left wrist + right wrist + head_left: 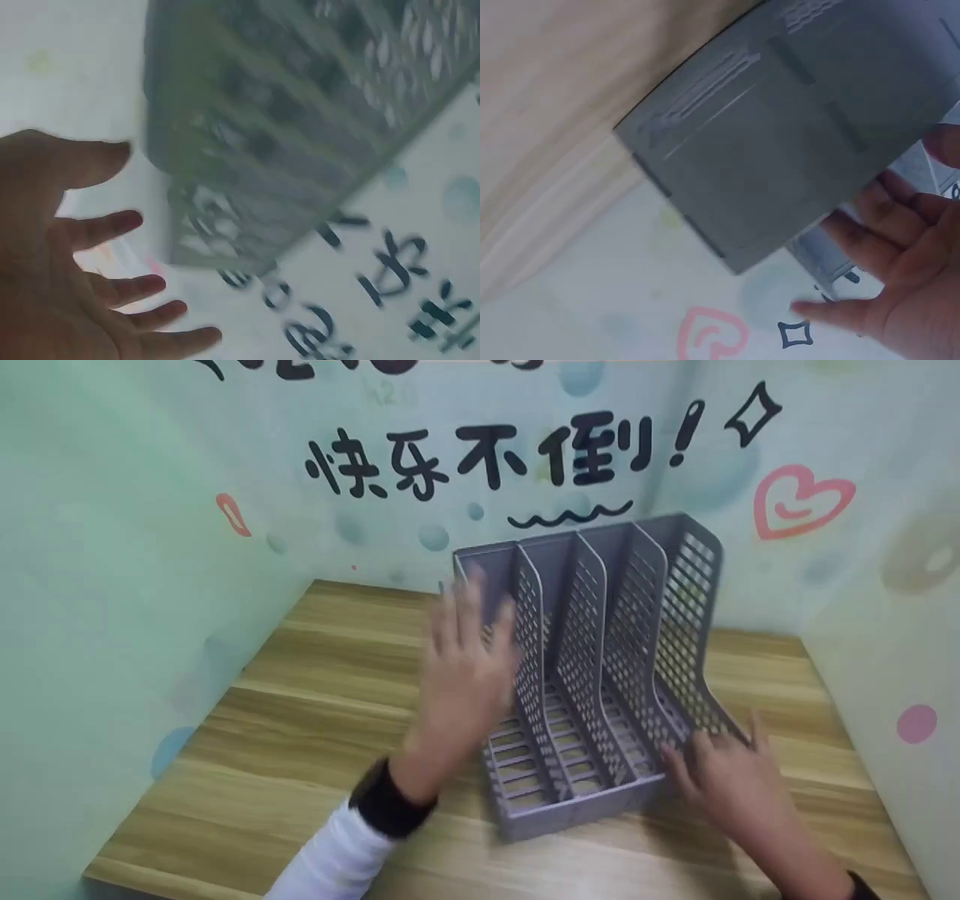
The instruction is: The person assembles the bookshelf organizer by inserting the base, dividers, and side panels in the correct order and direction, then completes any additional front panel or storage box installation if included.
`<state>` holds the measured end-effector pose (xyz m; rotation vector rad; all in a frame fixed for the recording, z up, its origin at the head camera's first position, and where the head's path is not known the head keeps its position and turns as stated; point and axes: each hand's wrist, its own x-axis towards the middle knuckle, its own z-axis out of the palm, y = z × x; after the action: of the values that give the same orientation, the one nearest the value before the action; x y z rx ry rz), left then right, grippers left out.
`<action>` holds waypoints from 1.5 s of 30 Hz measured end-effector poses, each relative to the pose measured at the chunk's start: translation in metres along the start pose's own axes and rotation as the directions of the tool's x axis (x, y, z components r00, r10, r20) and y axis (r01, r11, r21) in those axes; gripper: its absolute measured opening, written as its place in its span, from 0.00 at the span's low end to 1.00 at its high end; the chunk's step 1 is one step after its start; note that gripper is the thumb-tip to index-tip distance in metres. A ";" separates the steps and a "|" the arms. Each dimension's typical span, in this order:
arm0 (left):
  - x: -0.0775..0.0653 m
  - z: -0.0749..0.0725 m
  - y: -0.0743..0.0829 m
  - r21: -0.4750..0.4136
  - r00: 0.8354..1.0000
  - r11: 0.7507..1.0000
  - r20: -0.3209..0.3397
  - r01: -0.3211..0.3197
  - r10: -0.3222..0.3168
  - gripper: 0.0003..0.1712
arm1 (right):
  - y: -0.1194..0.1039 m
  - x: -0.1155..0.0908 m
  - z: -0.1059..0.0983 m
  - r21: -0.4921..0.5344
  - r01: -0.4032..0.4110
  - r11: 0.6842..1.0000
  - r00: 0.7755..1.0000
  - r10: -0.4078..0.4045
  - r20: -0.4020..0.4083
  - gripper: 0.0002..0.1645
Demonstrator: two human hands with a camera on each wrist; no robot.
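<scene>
A grey plastic file rack (585,810) with several upright slots stands at an angle on the wooden table, its perforated dividers tall at the back and low at the front. My right hand (739,780) grips its front right corner; in the right wrist view, that hand's fingers (870,232) curl over the edge of the rack's grey wall (757,165). On the other side, my left hand (465,682) is raised with fingers spread, overlapping the leftmost slot. The left wrist view has the open left hand (52,292) apart from the blurred rack (247,150).
The wooden table top (300,750) extends to both sides of the rack. Behind it hangs a pale printed backdrop (420,405) with black writing and a pink heart (804,502). Pale side walls (97,622) border the table left and right.
</scene>
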<state>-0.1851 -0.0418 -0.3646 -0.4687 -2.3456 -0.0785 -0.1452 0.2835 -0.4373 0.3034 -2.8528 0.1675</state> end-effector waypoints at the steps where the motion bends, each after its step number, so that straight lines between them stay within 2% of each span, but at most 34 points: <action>1: -0.010 0.000 0.009 -0.020 0.998 1.000 0.059 -0.014 0.015 0.32 | -0.002 -0.006 0.001 -0.006 0.022 1.000 1.000 -0.022 -0.009 0.26; 2: -0.020 0.002 0.017 -0.038 0.991 0.999 0.128 -0.038 0.043 0.34 | -0.004 -0.010 0.003 -0.008 0.032 0.999 0.999 -0.032 -0.008 0.24; 3: -0.031 0.004 0.024 -0.068 0.975 0.996 0.211 -0.055 0.069 0.37 | -0.005 -0.013 0.005 -0.005 0.045 0.999 0.999 -0.045 -0.015 0.23; 4: -0.042 0.008 0.030 -0.093 0.950 0.994 0.299 -0.058 0.084 0.39 | -0.007 -0.014 0.008 -0.001 0.054 0.999 0.998 -0.054 -0.017 0.23; 6: -0.062 0.018 0.036 -0.112 0.883 0.993 0.460 -0.044 0.091 0.45 | -0.011 -0.015 0.015 0.014 0.069 0.998 0.997 -0.069 -0.020 0.26; 7: -0.071 0.025 0.036 -0.123 0.853 0.992 0.514 -0.034 0.093 0.46 | -0.013 -0.015 0.019 0.019 0.076 0.997 0.997 -0.075 -0.017 0.28; 8: -0.078 0.033 0.035 -0.134 0.830 0.991 0.549 -0.027 0.097 0.47 | -0.014 -0.015 0.024 0.020 0.081 0.996 0.997 -0.081 -0.009 0.30; 9: -0.084 0.040 0.032 -0.152 0.814 0.988 0.571 -0.016 0.101 0.47 | -0.015 -0.013 0.028 0.020 0.084 0.996 0.996 -0.084 -0.003 0.32; 11: -0.086 0.053 0.023 -0.196 0.798 0.981 0.591 -0.002 0.120 0.44 | -0.018 -0.008 0.033 0.025 0.077 0.997 0.997 -0.078 0.024 0.35; 13: -0.079 0.064 0.012 -0.223 0.799 0.975 0.585 -0.012 0.144 0.40 | -0.020 0.003 0.034 0.026 0.058 0.998 0.996 -0.060 0.061 0.37; 15: -0.065 0.074 0.001 -0.233 0.804 0.972 0.573 -0.025 0.158 0.37 | -0.021 0.017 0.033 0.029 0.041 0.999 0.994 -0.043 0.095 0.39; 18: -0.043 0.091 -0.010 -0.239 0.797 0.970 0.578 -0.037 0.173 0.35 | -0.017 0.040 0.033 0.030 0.036 0.999 0.992 -0.040 0.122 0.40; 24: -0.014 0.118 -0.018 -0.266 0.735 0.964 0.653 -0.004 0.183 0.38 | -0.002 0.076 0.041 0.044 0.024 0.999 0.986 -0.031 0.164 0.41; 28: 0.005 0.129 -0.026 -0.265 0.717 0.964 0.673 0.005 0.181 0.37 | 0.002 0.096 0.041 0.060 0.009 0.998 0.977 -0.022 0.211 0.42; 33: 0.023 0.141 -0.034 -0.265 0.724 0.964 0.663 -0.010 0.190 0.37 | 0.005 0.114 0.041 0.062 -0.012 0.998 0.970 -0.004 0.242 0.43; 35: 0.027 0.145 -0.036 -0.268 0.729 0.963 0.657 -0.011 0.191 0.38 | 0.006 0.118 0.042 0.060 -0.014 0.998 0.970 -0.001 0.241 0.44; 40: 0.035 0.147 -0.040 -0.275 0.730 0.961 0.656 -0.006 0.193 0.37 | 0.007 0.126 0.041 0.059 -0.024 0.998 0.972 0.009 0.235 0.44; 45: 0.039 0.150 -0.043 -0.277 0.751 0.961 0.632 -0.011 0.191 0.35 | 0.007 0.128 0.042 0.090 -0.035 0.995 0.978 0.016 0.208 0.44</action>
<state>-0.3247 -0.0413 -0.4450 -0.8687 -3.0147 -0.1956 -0.2780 0.2601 -0.4435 0.3204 -3.0623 0.2910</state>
